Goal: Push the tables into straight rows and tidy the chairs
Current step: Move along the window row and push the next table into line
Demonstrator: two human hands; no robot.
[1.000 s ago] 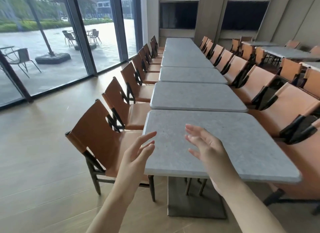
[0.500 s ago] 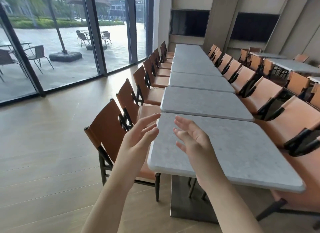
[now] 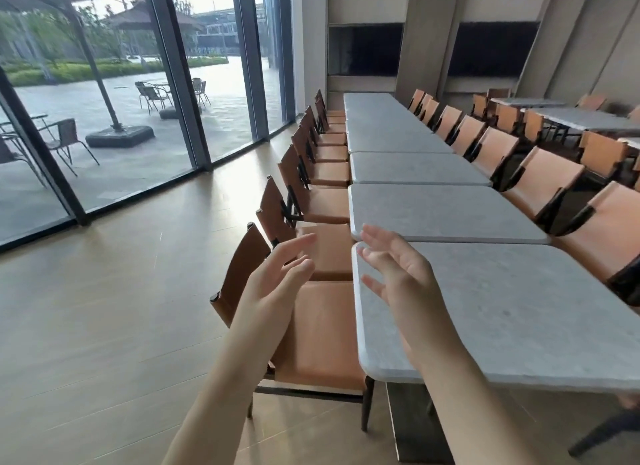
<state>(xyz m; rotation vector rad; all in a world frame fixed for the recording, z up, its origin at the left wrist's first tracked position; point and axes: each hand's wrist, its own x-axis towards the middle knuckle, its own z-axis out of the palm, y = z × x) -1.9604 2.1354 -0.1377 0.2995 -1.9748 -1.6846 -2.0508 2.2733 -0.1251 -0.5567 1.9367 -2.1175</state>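
Note:
A row of grey stone-topped tables runs away from me; the nearest table (image 3: 519,309) stands at the lower right, the second table (image 3: 443,212) just beyond it. Brown leather chairs line both sides. The nearest left chair (image 3: 311,329) is tucked against the nearest table's left edge. My left hand (image 3: 277,284) hovers over that chair's seat with straight fingers, palm facing right, holding nothing. My right hand (image 3: 394,274) hovers above the nearest table's far left corner, fingers spread, palm facing left, empty.
Glass walls with dark frames (image 3: 180,77) stand to the left, with bare wooden floor (image 3: 104,309) between them and the chairs. A second group of tables and chairs (image 3: 571,118) stands at the far right. Right-side chairs (image 3: 540,184) sit close to the table row.
My view has swung left, so the table row sits further right. Both hands stay raised, open and facing each other, now over the table's left edge and the nearest chair.

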